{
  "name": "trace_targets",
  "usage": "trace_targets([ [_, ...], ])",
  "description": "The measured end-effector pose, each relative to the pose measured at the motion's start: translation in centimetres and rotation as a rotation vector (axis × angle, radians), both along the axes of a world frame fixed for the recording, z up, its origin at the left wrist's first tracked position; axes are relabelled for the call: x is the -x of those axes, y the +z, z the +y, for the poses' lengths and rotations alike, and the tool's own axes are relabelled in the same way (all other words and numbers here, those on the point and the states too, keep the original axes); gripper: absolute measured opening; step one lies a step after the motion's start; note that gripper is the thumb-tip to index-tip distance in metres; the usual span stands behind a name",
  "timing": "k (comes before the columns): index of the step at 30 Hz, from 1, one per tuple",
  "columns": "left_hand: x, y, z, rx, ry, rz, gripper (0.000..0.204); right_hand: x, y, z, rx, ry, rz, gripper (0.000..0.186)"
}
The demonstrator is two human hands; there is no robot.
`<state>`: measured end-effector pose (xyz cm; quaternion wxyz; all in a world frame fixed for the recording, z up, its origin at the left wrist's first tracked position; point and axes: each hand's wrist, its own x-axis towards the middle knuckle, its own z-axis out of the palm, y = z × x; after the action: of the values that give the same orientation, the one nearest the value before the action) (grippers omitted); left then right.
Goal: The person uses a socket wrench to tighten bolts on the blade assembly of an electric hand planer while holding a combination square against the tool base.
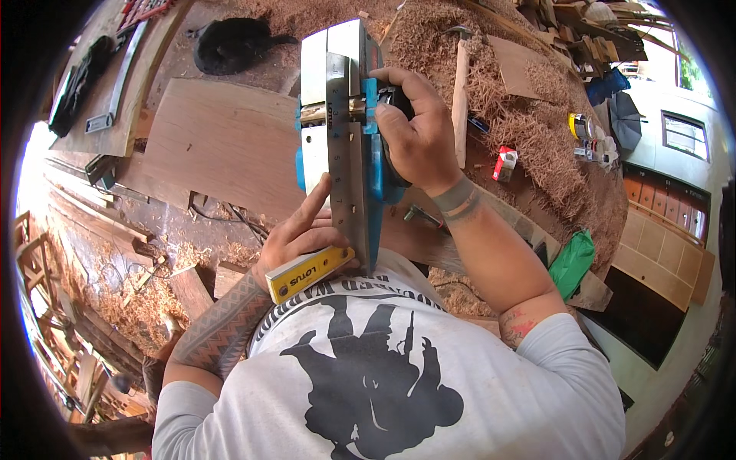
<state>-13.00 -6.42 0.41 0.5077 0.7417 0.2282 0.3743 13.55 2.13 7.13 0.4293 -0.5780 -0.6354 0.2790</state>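
Observation:
An electric planer [314,61] with a blue body is held upturned at top centre, its metal sole and cutter drum [310,113] facing me. A try square lies along it, its steel blade [344,207] against the sole and its yellow handle [305,274] at the lower end. My right hand [414,134] grips the planer's right side near a black part, thumb beside the drum. My left hand [299,234] is closed around the square and the planer's lower left, index finger raised along the sole; part of its grip is hidden.
Wooden boards [207,138] lie beyond my hands. A black animal [234,47] rests at top left, near a workbench [123,130]. Wood shavings [529,130] heap at right, with a red-and-white box [504,162], a green bag [571,264] and a small hand tool [425,218]. Timber [92,215] is stacked left.

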Motion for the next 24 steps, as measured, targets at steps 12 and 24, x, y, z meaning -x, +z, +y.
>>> trace_targets([
  [12, 0.1, 0.4, 0.1, 0.004, -0.014, 0.027, 0.031, -0.4, -0.1, -0.1, 0.050, 0.032, 0.070, 0.043],
  [24, 0.0, 0.8, 0.0, -0.004, 0.041, 0.010, 0.033, -8.7, -3.1, -8.8, 1.048, 0.578, -1.035, 0.044],
])
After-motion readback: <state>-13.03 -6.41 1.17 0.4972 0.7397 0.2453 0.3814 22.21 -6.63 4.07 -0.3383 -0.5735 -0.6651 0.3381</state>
